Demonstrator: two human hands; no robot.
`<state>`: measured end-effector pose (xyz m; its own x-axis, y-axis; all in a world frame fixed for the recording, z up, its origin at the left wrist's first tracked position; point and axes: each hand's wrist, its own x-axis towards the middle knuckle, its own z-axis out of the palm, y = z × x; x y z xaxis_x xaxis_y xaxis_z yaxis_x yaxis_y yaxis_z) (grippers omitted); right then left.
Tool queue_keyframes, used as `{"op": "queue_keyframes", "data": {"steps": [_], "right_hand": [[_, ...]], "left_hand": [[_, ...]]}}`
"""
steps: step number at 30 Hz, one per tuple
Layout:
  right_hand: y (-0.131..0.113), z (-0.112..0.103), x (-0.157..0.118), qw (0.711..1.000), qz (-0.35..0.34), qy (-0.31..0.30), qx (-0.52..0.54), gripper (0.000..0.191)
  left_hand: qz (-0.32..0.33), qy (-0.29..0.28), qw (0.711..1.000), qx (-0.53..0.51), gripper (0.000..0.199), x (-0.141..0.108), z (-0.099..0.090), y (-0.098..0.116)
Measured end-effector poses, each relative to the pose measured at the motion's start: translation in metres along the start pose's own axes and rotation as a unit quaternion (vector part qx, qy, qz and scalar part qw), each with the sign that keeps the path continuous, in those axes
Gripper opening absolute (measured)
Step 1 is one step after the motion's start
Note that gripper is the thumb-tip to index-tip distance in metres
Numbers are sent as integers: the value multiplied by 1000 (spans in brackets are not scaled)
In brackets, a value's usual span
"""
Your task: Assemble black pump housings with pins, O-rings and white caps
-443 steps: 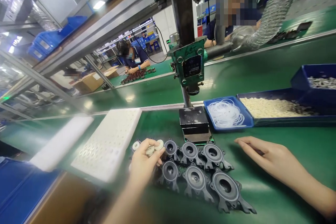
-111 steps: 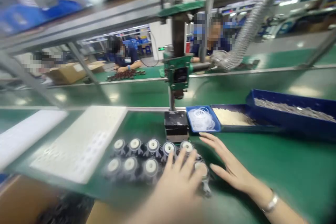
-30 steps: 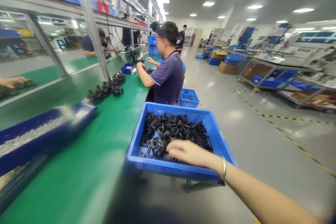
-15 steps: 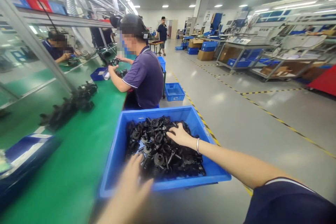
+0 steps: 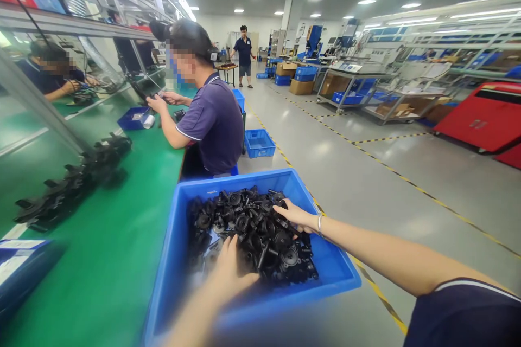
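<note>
A large blue bin (image 5: 325, 276) holds a heap of black plastic parts (image 5: 252, 227), many of them round with stems. My right hand (image 5: 295, 216), with a bracelet at the wrist, rests at the right side of the heap, fingers curved over the black parts; whether it grips one is hidden. My left hand (image 5: 232, 271) is over the near left part of the bin, beside the heap, thumb and fingers spread, blurred, with nothing visible in it.
A green workbench (image 5: 109, 227) runs along the left, bearing a row of black parts (image 5: 73, 184) and a small blue box (image 5: 132, 118). Just beyond the bin sits a co-worker (image 5: 215, 119). Another blue crate (image 5: 259, 143) stands on the floor.
My left hand has moved right and further over the bin. My right hand has shifted slightly right, with its fingers lower among the parts. The view has turned to the right.
</note>
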<state>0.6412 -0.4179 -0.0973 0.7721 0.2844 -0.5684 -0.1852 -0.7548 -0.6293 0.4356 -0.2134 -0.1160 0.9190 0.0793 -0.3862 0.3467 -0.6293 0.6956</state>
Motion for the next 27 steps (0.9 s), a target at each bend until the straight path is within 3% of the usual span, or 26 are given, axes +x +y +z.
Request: {"op": "queue_keyframes", "data": {"steps": [5,11,14,18,27], "right_hand": [[8,2,-16,988,35,-81,126,55],[4,16,-5,977,75,-72,185,70],[1,19,-17,976,73,-78,191,72],[4,22,-35,975,68,-95,188,72],[4,57,-30,986,48,44,151,74]], "left_hand": [[36,7,997,-61,118,21,9,-11],[22,-17,996,-87,126,43,5,9],[19,-15,997,-76,132,47,6,16],[21,5,997,-78,133,53,11,8],[33,34,995,-85,131,53,10,3]]}}
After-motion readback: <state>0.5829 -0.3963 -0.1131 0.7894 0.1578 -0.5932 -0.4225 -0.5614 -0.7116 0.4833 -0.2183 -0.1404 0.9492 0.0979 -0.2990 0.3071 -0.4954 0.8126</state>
